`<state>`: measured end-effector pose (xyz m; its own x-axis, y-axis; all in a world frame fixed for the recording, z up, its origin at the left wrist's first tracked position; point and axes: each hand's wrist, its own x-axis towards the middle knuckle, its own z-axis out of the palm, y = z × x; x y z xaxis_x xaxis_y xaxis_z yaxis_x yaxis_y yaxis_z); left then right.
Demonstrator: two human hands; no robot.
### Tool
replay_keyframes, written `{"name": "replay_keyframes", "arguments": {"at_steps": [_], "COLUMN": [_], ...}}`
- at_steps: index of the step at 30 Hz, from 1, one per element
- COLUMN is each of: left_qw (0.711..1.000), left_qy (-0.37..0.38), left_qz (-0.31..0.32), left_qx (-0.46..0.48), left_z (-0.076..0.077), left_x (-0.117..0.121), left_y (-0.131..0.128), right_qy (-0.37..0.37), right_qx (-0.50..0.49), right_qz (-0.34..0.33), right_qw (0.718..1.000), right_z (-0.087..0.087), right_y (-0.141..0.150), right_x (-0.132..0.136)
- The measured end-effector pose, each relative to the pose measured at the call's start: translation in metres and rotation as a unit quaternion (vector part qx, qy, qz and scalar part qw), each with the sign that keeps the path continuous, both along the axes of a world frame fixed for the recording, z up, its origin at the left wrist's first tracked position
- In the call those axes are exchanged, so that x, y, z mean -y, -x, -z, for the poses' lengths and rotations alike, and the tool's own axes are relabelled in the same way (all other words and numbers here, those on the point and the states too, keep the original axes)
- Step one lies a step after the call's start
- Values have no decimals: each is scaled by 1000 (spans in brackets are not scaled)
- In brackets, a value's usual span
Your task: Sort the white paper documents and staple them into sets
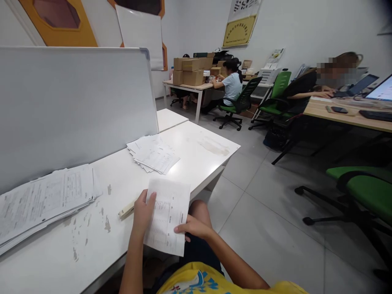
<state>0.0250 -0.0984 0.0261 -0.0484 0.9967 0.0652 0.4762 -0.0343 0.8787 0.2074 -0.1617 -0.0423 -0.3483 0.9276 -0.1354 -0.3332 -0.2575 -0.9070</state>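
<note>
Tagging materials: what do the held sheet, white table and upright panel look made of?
Held sheet: paper, matt; thin, with printed text.
White table: perhaps laminate or painted board, semi-gloss; bright glare on its top.
Upright panel: coated metal or board, can't tell which; smooth, even grey face, low sheen.

White walls (pixel 202 24) enclose the room; an orange frame (pixel 75 38) with an octagonal pane is located at upper left, and a yellow-and-white poster (pixel 240 30) is mounted on the rear wall. Large grey tiles (pixel 241 232) cover the floor, supporting green-seated chairs (pixel 372 185), a wood-topped desk (pixel 317 108) at right and a far table (pixel 199 100). A grey-white partition (pixel 73 102) borders the white desk (pixel 196 149), whose worn surface reflects bright light.
</note>
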Motion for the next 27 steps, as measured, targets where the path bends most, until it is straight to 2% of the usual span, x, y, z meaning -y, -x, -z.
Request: {"name": "replay_keyframes", "arguments": {"at_steps": [2,4,8,10,12,16,20,24,27], "left_qw": [1000,997,984,980,981,991,995,995,994], "left_qy": [12,43,95,112,114,89,83,66,39], "left_qz": [-1,28,102,111,101,61,57,69,65], "left_qx": [22,59,114,118,119,75,11,-38,-76], "left_z": [0,-1,3,6,8,4,-8,-18,-14], "left_x": [6,11,21,26,29,32,28,17,4], "left_y": [7,16,39,48,54,60,59,61,66], "right_qy": [17,20,-6,-15,-13,-15,-84,-81,-67], "right_qx": [27,52,33,12,0,44,106,83,72], "right_qz": [-42,-57,56,98,105,116,165,168,224], "right_qw": [999,997,998,995,994,992,977,979,970], "right_z": [-3,-9,-15,-14,-12,-11,-11,-7,3], "right_y": [-5,-13,-15,-8,1,12,11,18,30], "right_x": [-1,-6,-17,-21,-23,-28,-32,-30,-30]}}
